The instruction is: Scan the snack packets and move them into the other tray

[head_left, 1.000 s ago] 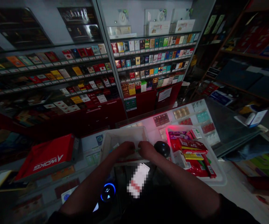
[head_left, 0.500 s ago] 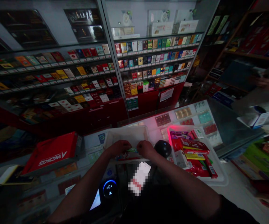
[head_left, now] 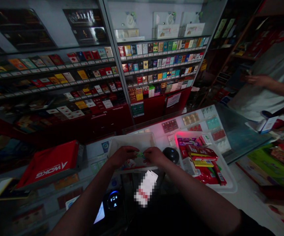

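Observation:
Both hands meet over a white plastic bin (head_left: 132, 140) on the counter. My left hand (head_left: 124, 155) pinches one end of a small green packet (head_left: 139, 154), and my right hand (head_left: 154, 155) pinches the other end. The packet is thin and shiny, perhaps a wrapper; its print is too small and dark to read. Beneath the hands, a few small red and white items (head_left: 130, 163) lie in the bin. A black rounded device (head_left: 171, 155) stands just right of my right hand. Below the hands lies a phone-like white shape (head_left: 147, 188), partly pixelated.
A second white bin (head_left: 232, 183) with several packaged goods is to the right. A red box (head_left: 50, 162) lies on the left of the glass counter. Cigarette shelves (head_left: 156, 54) line the back. Another person (head_left: 267, 82) stands at the right.
The green packet has shifted slightly upward between my fingers and looks more crumpled. The other person at the right shows more fully. The whole view has moved slightly.

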Demonstrator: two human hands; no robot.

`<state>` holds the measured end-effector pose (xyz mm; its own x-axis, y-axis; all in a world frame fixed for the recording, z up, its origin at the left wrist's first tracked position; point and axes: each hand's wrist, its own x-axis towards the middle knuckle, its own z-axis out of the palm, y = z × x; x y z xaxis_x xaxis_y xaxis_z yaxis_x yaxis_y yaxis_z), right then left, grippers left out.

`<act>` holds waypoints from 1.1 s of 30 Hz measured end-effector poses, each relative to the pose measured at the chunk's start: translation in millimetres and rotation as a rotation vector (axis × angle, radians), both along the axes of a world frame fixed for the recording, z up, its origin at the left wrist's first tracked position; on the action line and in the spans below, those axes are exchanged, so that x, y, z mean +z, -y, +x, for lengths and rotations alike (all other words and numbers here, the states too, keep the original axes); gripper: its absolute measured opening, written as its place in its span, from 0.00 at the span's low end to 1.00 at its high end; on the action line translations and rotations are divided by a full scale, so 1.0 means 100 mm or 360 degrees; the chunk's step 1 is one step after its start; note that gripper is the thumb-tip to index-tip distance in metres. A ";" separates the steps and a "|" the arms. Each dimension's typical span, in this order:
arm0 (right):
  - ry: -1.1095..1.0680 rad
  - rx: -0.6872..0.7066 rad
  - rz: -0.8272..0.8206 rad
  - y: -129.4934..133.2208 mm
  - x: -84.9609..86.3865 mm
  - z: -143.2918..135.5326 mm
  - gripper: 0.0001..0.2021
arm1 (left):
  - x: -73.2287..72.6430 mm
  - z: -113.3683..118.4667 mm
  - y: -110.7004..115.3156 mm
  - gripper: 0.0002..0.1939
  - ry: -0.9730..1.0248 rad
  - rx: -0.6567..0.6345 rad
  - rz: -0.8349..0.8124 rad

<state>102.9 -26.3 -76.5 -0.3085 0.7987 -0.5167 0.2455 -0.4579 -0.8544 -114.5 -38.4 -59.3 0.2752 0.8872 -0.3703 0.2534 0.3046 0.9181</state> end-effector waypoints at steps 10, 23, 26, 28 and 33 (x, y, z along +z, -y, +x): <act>-0.0405 -0.0412 -0.0008 -0.13 0.32 0.25 0.04 | 0.05 0.27 -0.05 0.24 0.0473 0.0411 -0.0158; 0.0253 -0.0393 0.0701 -0.30 0.30 0.83 0.11 | 0.03 0.91 -0.33 0.16 0.0524 0.0554 0.0064; 0.0370 -0.0410 0.0800 -0.33 0.31 1.00 0.11 | -0.01 1.08 -0.43 0.15 0.0546 0.0556 0.0064; 0.0462 -0.0447 0.0864 -0.36 0.29 1.11 0.10 | -0.04 1.20 -0.49 0.14 0.0540 0.0540 0.0087; 0.0674 -0.0516 0.0873 -0.36 0.18 1.38 0.09 | -0.11 1.49 -0.62 0.14 0.0482 0.0433 0.0127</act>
